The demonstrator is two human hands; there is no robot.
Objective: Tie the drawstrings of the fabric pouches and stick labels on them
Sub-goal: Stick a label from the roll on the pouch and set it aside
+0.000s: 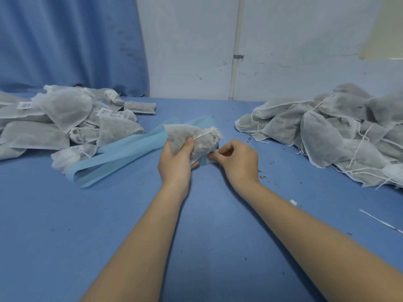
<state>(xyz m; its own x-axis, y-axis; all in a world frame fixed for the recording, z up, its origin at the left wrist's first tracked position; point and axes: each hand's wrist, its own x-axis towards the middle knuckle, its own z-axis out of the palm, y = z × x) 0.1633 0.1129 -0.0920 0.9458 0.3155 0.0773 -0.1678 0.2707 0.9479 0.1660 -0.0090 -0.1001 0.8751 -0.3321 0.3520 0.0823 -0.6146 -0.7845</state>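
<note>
The person stands at the blue table (196,236) and works at its middle. The left hand (176,159) grips one filled pouch (187,138), fingers curled around its body, and the thumb presses the white drawstring (205,134) against the fabric. The neck of this pouch looks already gathered, so I judge the tying is done and the label step is in hand. The right hand (236,160), at three o'clock of the pouch, pinches a small label (213,152) at the end of the blue backing strip (122,153).

At nine o'clock lies the heap of labelled pouches (65,120); at three o'clock the pile of untied pouches (340,131) waits.

The next move, I think, needs to peel the label free and press it flat on the pouch.
</note>
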